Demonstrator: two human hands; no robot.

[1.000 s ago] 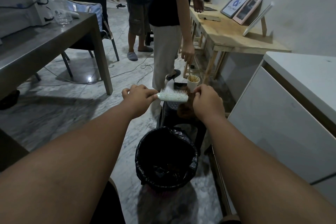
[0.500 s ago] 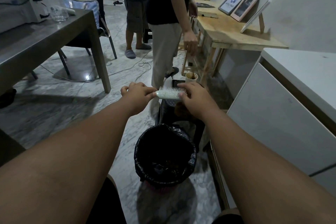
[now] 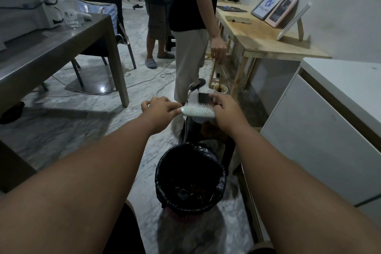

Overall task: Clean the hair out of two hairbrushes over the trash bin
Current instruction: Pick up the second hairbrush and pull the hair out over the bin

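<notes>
A pale hairbrush point(image 3: 196, 110) lies level between my two hands, bristles pointing up. My left hand point(image 3: 159, 110) is closed around its handle end. My right hand point(image 3: 225, 109) is at the brush's far end, fingers curled over the bristles; whether they pinch hair is hidden. The trash bin point(image 3: 190, 179), lined with a black bag, stands on the floor below and nearer to me than the brush. A second brush is not something I can make out.
A dark stool point(image 3: 206, 130) stands behind the bin, with a paper cup point(image 3: 220, 88) beyond it. A person in beige trousers point(image 3: 189, 64) stands close ahead. A grey table point(image 3: 61, 47) is left, a white cabinet point(image 3: 321, 130) right, a wooden bench point(image 3: 268, 41) behind.
My right hand slid from the brush's right tip onto the bristles. The view tilted slightly; both hands and the brush stay over the same spot.
</notes>
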